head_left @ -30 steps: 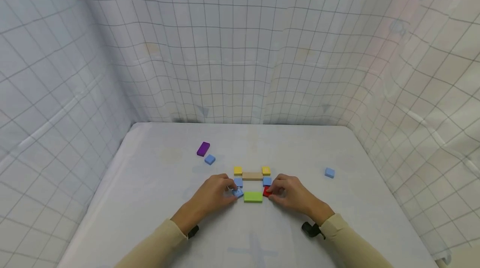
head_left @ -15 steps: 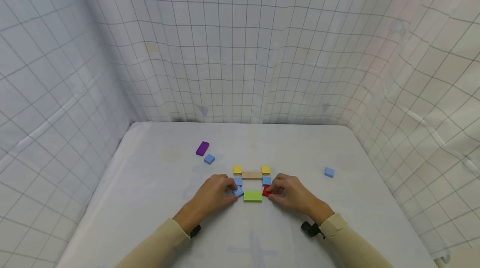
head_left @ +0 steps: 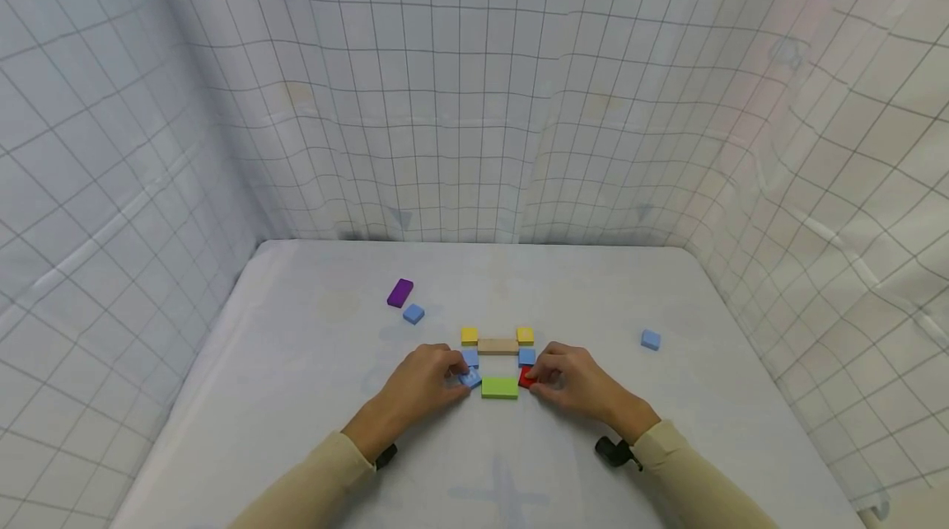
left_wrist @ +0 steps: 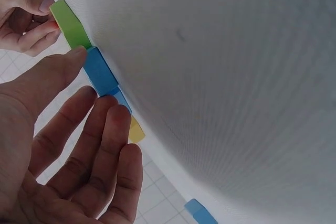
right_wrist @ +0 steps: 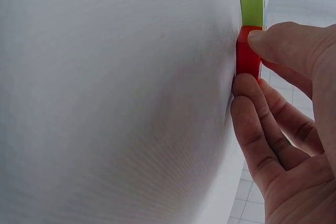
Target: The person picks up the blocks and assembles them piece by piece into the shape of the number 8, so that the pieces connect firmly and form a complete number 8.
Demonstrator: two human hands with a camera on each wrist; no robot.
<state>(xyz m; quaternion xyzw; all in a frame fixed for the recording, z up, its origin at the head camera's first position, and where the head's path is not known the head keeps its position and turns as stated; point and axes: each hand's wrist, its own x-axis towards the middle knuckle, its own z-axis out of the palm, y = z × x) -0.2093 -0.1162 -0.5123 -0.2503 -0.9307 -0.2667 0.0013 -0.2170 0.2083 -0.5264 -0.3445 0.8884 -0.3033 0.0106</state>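
My left hand (head_left: 424,385) pinches a blue block (left_wrist: 101,71) between thumb and fingers, at the left end of a lime green block (head_left: 500,388). At the green block's other end, a red block (right_wrist: 249,53) is pinched by my right hand (head_left: 574,385). In the head view both held blocks are partly covered by fingers. Behind them lie a left light blue block (head_left: 470,358) and a right light blue block (head_left: 526,357). Farther back, a tan block (head_left: 497,347) sits between a left yellow block (head_left: 469,336) and a right yellow block (head_left: 525,336).
At the back left of the white table (head_left: 326,364) lies a purple block (head_left: 400,292), with a loose blue block (head_left: 413,314) close by. Another blue block (head_left: 650,339) is off to the right. A white gridded curtain (head_left: 474,100) surrounds the table's back and sides.
My left hand has shifted very slightly right with its blue block, closer to the green block. My right hand and the other blocks look unmoved.
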